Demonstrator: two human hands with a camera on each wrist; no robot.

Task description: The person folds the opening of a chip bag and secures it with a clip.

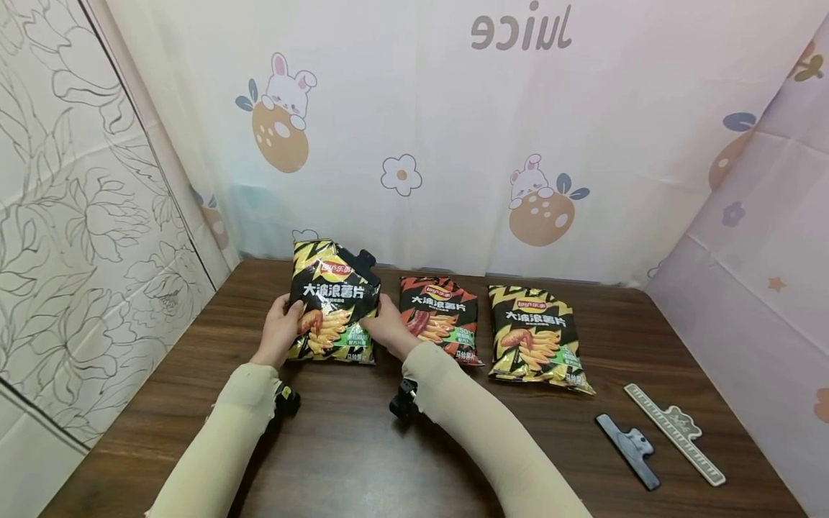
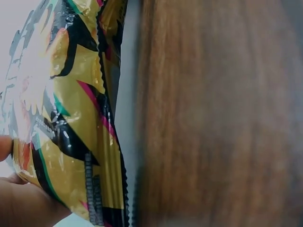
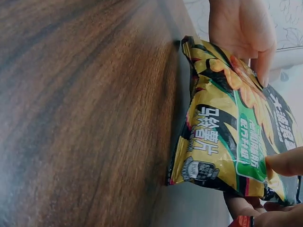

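A yellow-and-black bag of potato chips (image 1: 330,316) is held up between both hands at the left of the table, its front facing me. My left hand (image 1: 277,329) grips its left side, thumb on the front. On its right side is my right hand (image 1: 391,325), gripping it with the thumb in front and fingers behind, as the right wrist view of the bag (image 3: 225,118) shows. A black clip (image 1: 360,265) sits across the bag's upper right corner. The left wrist view shows the bag's edge (image 2: 106,118) close up.
To the right lie a red chip bag (image 1: 437,316), partly behind my right wrist, and another yellow-and-black chip bag (image 1: 534,338). A dark grey clip (image 1: 627,450) and a longer pale clip (image 1: 676,435) rest on the wooden table (image 1: 350,460). A printed curtain (image 1: 440,108) hangs behind.
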